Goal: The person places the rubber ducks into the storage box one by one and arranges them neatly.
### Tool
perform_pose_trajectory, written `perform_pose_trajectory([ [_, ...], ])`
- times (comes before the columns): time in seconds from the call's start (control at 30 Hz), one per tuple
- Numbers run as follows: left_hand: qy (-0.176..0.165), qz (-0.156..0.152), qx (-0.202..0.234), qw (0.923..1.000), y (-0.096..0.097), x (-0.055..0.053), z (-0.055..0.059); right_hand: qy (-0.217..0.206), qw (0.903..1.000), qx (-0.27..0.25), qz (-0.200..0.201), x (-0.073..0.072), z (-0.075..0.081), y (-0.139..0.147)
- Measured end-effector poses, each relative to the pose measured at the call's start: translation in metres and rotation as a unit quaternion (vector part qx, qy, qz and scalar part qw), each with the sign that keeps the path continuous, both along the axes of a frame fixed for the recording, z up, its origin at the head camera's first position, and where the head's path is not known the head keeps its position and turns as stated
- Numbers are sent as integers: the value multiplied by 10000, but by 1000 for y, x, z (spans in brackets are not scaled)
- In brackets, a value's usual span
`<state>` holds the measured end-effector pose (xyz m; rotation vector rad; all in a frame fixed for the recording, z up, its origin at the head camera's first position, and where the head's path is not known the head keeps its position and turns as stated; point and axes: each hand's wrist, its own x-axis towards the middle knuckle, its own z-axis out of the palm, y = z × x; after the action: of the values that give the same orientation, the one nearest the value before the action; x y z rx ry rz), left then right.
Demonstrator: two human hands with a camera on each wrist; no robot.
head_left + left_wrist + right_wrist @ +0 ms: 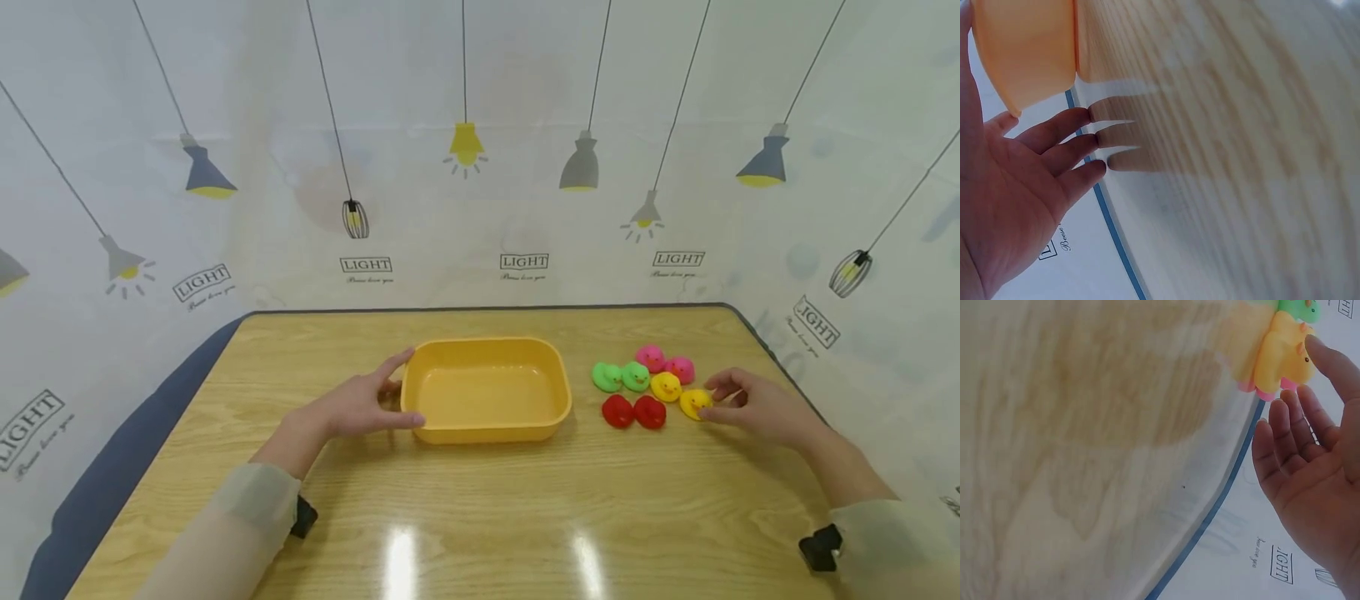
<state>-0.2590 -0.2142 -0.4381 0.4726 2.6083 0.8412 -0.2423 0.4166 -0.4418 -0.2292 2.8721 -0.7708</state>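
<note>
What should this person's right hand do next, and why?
Probably bring the thumb and fingers of the right hand gently together on the rightmost yellow duck: they sit close about it, so a small pinch looks enough. The left hand touches the end of the yellow tub, and no duck shows inside it, so lifting one over seems sensible.

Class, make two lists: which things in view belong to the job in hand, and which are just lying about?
In the job:
left hand, touching the tub
right hand, at the nearest yellow duck
other ducks, probably

Just surroundings:
wooden table
lamp-print sheet
</note>
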Motion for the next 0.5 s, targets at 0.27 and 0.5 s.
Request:
perform_pose_trajectory([
  [0.27,27,16,-22,10000,-1,0,-2,-57,9999,109,51,-2,0,-8],
  [0.5,71,31,-43,10000,-2,1,-3,10,9999,159,-22,-2,3,-11],
])
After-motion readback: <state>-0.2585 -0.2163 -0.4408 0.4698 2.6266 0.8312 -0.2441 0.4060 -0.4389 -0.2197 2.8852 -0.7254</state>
